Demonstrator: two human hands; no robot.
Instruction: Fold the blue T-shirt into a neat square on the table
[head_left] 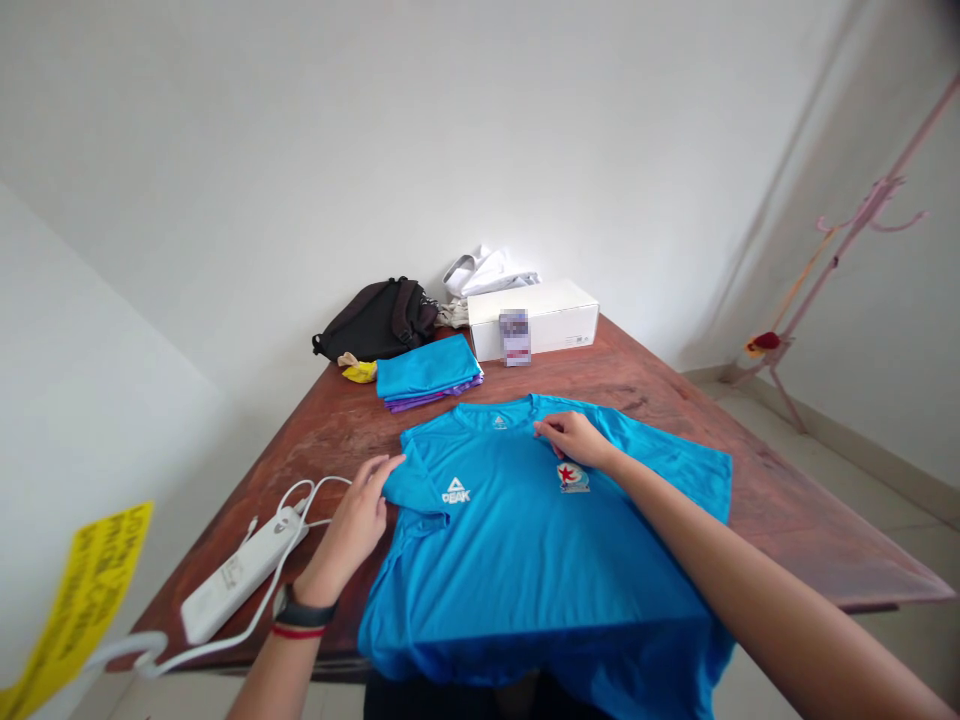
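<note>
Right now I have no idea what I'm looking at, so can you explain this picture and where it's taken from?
This picture comes from a camera worn on a person's head, looking forward and down, so these are the person's own bare arms, not a machine. The left hand has its fingers at a sleeve of a blue T-shirt; the right hand rests on its chest. Neither clearly grips. The shirt lies on a wooden table, near a folded stack of clothes, a white box and a black backpack.

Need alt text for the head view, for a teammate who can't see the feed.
A blue PEAK T-shirt lies on a wooden table; the left hand touches its folded sleeve, and the right hand rests on it near the collar. Folded blue and purple clothes, a black backpack and a white box lie beyond.
</note>
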